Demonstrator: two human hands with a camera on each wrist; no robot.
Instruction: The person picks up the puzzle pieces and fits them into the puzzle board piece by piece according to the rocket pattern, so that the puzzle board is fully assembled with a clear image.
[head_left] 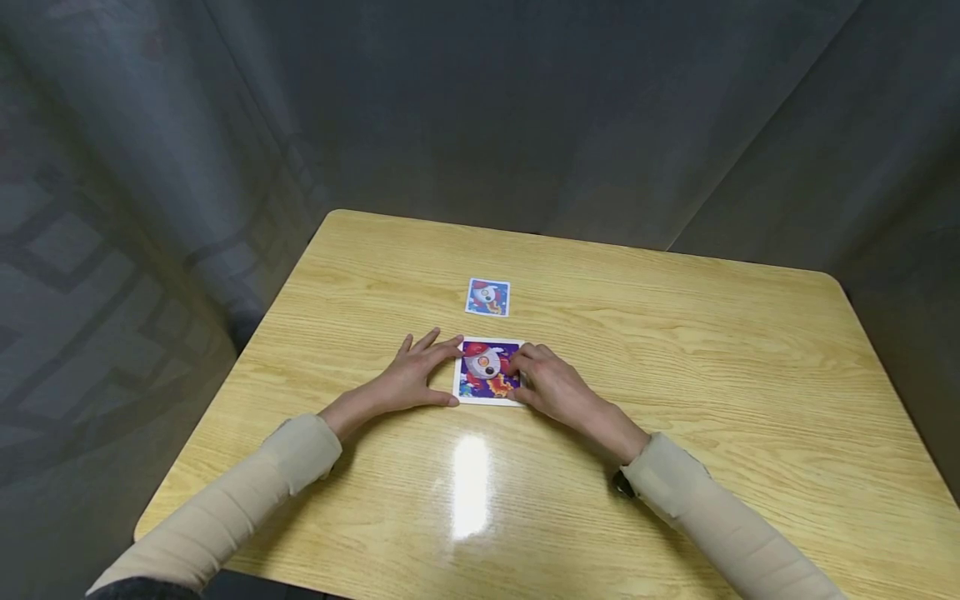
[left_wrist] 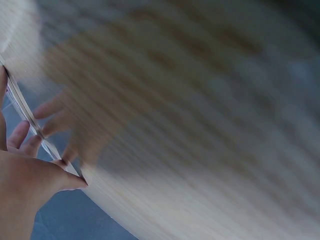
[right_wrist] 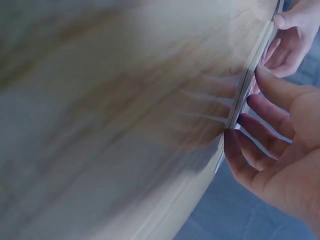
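A square picture board with a white border and a purple, red and white cartoon picture lies flat on the table, seen almost edge-on in both wrist views. My left hand holds its left side, index finger by the far corner and thumb at the near corner. At the right side, my right hand grips the board with bent fingers and thumb, covering that edge. Whether a loose piece is under the right fingers cannot be told. Beyond the board lies a smaller card with a similar picture.
The wood-grain table has rounded corners and a bright light reflection near its front. Dark grey curtains hang behind it and along both sides.
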